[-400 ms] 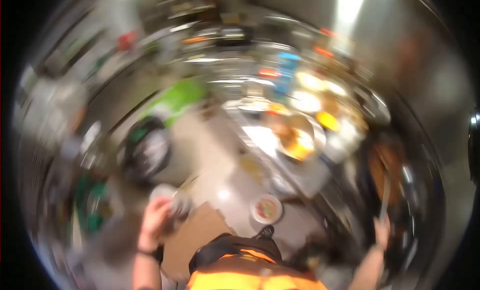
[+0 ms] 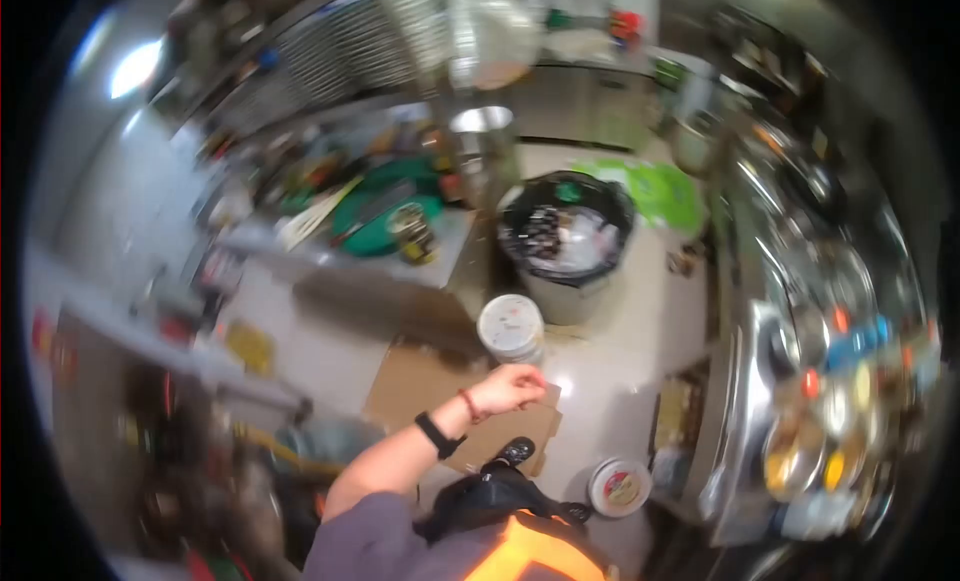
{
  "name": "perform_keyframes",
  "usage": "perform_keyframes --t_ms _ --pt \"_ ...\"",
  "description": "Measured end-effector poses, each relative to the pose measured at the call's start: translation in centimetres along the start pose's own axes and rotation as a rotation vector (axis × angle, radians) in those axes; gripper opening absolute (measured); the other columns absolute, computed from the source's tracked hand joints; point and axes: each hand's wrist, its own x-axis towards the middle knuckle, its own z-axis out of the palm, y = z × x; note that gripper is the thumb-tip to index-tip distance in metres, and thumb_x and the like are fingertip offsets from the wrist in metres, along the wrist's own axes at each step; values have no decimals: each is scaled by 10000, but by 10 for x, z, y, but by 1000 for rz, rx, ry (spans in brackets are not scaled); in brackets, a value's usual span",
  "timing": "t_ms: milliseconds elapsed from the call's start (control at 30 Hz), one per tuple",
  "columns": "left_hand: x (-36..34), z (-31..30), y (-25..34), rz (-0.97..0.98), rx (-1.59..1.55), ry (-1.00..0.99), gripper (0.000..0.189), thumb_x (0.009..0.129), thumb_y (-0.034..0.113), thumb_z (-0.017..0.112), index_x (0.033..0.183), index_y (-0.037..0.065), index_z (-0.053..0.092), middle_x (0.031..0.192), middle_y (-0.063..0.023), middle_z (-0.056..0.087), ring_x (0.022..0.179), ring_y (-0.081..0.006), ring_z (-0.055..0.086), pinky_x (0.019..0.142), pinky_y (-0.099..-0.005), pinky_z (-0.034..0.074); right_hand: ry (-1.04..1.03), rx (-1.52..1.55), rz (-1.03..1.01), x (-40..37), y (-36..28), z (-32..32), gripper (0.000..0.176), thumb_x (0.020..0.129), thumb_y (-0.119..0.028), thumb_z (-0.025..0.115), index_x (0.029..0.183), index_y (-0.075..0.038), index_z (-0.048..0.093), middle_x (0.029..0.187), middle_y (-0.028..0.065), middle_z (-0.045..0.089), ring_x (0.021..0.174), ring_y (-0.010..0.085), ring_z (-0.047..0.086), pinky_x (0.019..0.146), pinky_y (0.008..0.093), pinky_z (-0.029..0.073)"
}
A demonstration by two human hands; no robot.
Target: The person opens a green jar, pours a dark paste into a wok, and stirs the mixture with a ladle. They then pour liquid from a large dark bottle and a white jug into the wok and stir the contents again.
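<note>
Ideally, we hold our left hand [image 2: 515,389], curled but too blurred to tell whether it grasps anything, clear of the tub [image 2: 511,324] by the far edge of the cardboard [image 2: 410,383]; our right hand is unseen.

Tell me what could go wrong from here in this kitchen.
The cardboard on the floor might slip underfoot; a shoe shows over its edge area. The round tub stands on the floor near the feet and could be kicked or tripped over. The left hand appears close to the white-lidded bucket, so might bump it.
</note>
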Motion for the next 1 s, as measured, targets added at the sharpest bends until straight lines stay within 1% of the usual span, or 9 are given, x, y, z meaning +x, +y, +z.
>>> perform_keyframes --t_ms 200,233,300,433,567,667,767,800,1000 --pt "49 -17 -15 -111 37 -192 137 868 94 606 999 57 614 812 -1 608 664 -66 537 574 -194 423 71 251 284 -91 -130 -30 565 797 -76 627 1327 -21 441 1288 158 520 1158 280 514 1000 327 369" --pt "61 -9 -9 -171 28 -274 127 877 85 592 996 41 595 784 -6 592 644 -66 524 566 -194 420 -16 272 199 -119 -127 -26 583 850 -195 583 1366 -12 381 1336 142 460 1284 245 383 1073 348 266" --pt "86 12 -27 -169 -16 -528 154 895 78 561 1044 40 566 743 7 559 617 -48 499 526 -173 397 18 -87 73 -161 -129 -8 630 745 -121 671 1322 -46 431 1233 185 531 1108 315 541 889 402 481" --pt "85 86 -8 -131 145 -742 147 897 92 560 1035 41 553 805 -10 584 668 -55 534 564 -160 417 -42 -54 473 -251 -160 -29 638 779 -189 653 1359 -120 397 1068 156 617 960 343 602 805 409 502" --pt "62 153 3 -149 269 -884 127 902 78 545 1023 40 555 800 -14 574 671 -59 527 577 -158 421 283 56 734 -345 -151 -83 412 774 -162 660 1165 -59 580 954 133 653 818 249 654 709 335 518" --pt "33 203 6 -145 341 -1024 103 900 51 533 999 43 559 793 -16 564 674 -66 520 583 -163 428 825 -365 831 -441 -110 -133 334 747 -153 654 1056 -43 594 882 149 663 767 299 654 674 338 518" --pt "13 249 -8 -145 432 -1106 92 902 51 531 990 40 557 790 -19 562 677 -73 519 587 -168 430 991 -748 1100 -557 -53 -175 515 683 -188 718 1147 -44 547 1063 231 600 1001 375 575 855 404 474" --pt "-8 264 -7 -144 462 -1130 79 901 47 529 974 38 557 785 -25 561 678 -79 521 583 -179 428 756 -573 1438 -572 -52 -194 747 643 -290 766 1284 -69 453 1201 260 523 1123 419 496 929 433 436" --pt "-78 355 -42 -83 589 -1412 126 888 45 553 1009 11 563 761 -27 580 595 -86 496 544 -205 397 524 -378 1734 -613 54 -213 1137 530 -475 813 1451 -190 210 1391 311 258 1272 514 273 1006 587 314"
